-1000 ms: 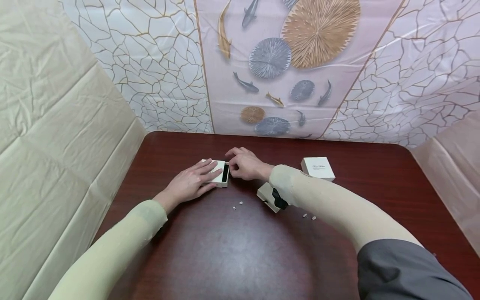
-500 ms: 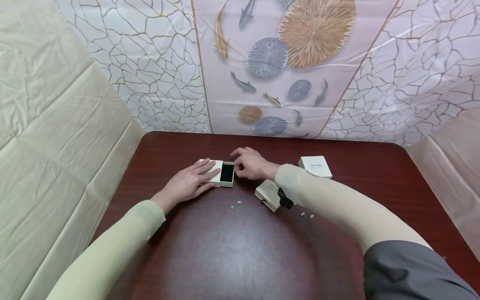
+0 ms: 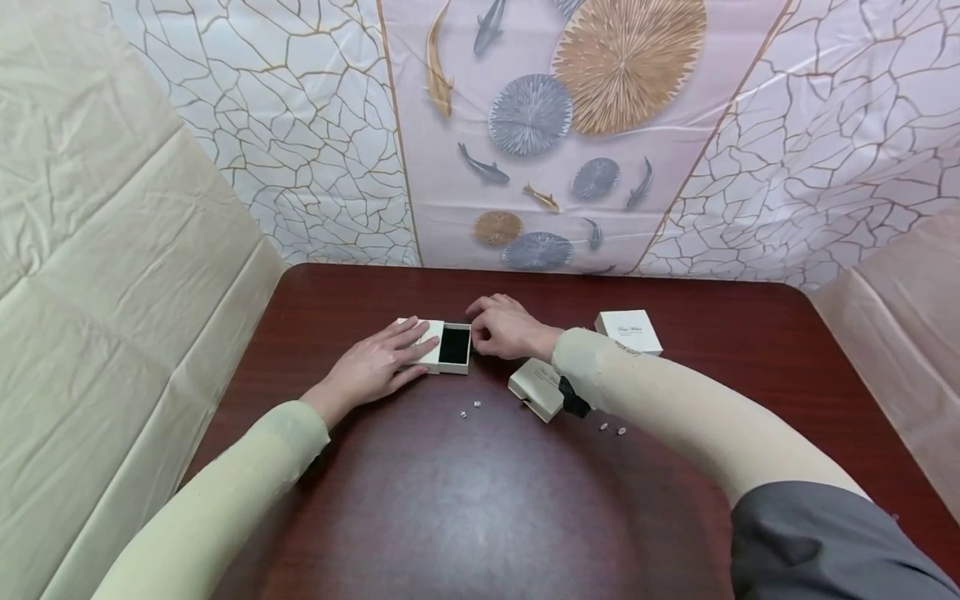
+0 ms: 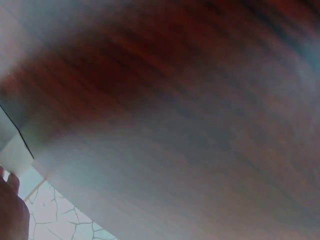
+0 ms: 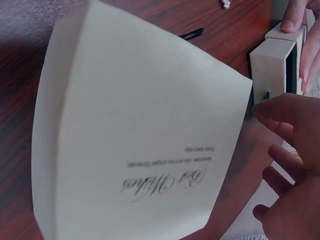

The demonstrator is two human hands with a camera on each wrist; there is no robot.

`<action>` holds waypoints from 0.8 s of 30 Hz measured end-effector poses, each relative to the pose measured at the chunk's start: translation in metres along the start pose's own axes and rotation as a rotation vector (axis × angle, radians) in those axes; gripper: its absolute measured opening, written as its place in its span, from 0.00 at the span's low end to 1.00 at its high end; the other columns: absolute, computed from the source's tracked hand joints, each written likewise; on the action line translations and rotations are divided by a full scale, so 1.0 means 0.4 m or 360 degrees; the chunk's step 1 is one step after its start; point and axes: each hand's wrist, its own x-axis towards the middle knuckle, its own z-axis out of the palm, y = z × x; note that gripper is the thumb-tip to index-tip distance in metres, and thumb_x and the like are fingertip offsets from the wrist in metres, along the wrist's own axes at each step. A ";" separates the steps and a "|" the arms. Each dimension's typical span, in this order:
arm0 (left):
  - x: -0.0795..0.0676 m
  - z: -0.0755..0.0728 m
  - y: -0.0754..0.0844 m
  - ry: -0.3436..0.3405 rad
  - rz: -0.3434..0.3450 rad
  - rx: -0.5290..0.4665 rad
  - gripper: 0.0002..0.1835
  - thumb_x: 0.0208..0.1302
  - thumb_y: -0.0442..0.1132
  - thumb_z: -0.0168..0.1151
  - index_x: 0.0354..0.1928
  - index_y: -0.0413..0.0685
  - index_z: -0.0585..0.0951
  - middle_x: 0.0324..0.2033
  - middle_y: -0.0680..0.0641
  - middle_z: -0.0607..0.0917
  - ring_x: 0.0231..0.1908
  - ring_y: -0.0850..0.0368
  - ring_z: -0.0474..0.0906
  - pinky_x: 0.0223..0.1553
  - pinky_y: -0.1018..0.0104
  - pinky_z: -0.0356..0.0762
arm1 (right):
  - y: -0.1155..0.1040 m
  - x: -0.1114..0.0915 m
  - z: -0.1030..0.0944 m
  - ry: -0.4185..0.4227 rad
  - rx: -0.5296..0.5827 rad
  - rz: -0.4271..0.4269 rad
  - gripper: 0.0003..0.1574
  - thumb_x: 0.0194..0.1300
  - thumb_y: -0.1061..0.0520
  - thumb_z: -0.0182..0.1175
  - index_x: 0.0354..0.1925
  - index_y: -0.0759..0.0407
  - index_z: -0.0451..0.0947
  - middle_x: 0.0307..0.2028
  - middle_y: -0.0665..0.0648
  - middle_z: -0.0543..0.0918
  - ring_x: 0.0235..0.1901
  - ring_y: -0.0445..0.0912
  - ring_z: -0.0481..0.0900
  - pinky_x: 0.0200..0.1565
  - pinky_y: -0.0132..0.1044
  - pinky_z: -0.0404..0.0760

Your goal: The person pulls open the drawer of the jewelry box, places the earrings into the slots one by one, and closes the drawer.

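A small white drawer box [image 3: 432, 358] lies near the table's far left part, its black-lined drawer [image 3: 453, 344] pulled partway out to the right. My left hand [image 3: 375, 365] holds the box's sleeve, fingers across the top and thumb along the near side. My right hand [image 3: 506, 327] is at the drawer's front. In the right wrist view, its thumb and index finger pinch by a small dark pull tab [image 5: 266, 95] there. Another white box [image 5: 145, 115] with printed script sits under the right wrist, with a black ribbon loop [image 5: 192, 34] beside it.
A third white box [image 3: 630, 331] stands at the back right. Two tiny silver pieces, like stud earrings [image 3: 477, 404], lie mid-table. Another two small pieces [image 3: 621, 431] lie right, by the right sleeve. Fabric walls [image 3: 315, 133] enclose the dark wooden table [image 3: 420, 517].
The drawer has slid further out to the right along with my right hand, showing more black lining. Most of this came in the first half second. My left hand has stayed on the box.
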 end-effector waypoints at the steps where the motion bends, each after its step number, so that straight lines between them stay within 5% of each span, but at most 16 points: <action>1: 0.001 0.000 0.001 0.0000 -0.0001 -0.0002 0.28 0.78 0.49 0.64 0.76 0.52 0.77 0.75 0.40 0.74 0.76 0.40 0.68 0.78 0.47 0.65 | 0.000 -0.003 -0.002 -0.0001 -0.0003 0.0008 0.10 0.65 0.60 0.66 0.26 0.52 0.83 0.66 0.63 0.80 0.66 0.61 0.74 0.75 0.57 0.65; 13: 0.001 -0.002 0.004 -0.0029 -0.0010 -0.0032 0.29 0.79 0.50 0.63 0.76 0.52 0.76 0.76 0.40 0.73 0.77 0.40 0.67 0.78 0.46 0.64 | 0.004 -0.046 -0.028 0.0072 0.0049 0.0012 0.05 0.66 0.54 0.72 0.39 0.53 0.89 0.62 0.62 0.82 0.65 0.59 0.75 0.70 0.56 0.72; 24: 0.001 -0.006 0.001 -0.0015 -0.0011 -0.0019 0.29 0.78 0.49 0.64 0.76 0.52 0.76 0.76 0.39 0.73 0.77 0.40 0.67 0.78 0.46 0.65 | -0.035 -0.097 -0.039 0.0162 -0.0058 -0.0208 0.07 0.68 0.53 0.74 0.41 0.54 0.90 0.53 0.57 0.86 0.59 0.56 0.78 0.68 0.54 0.73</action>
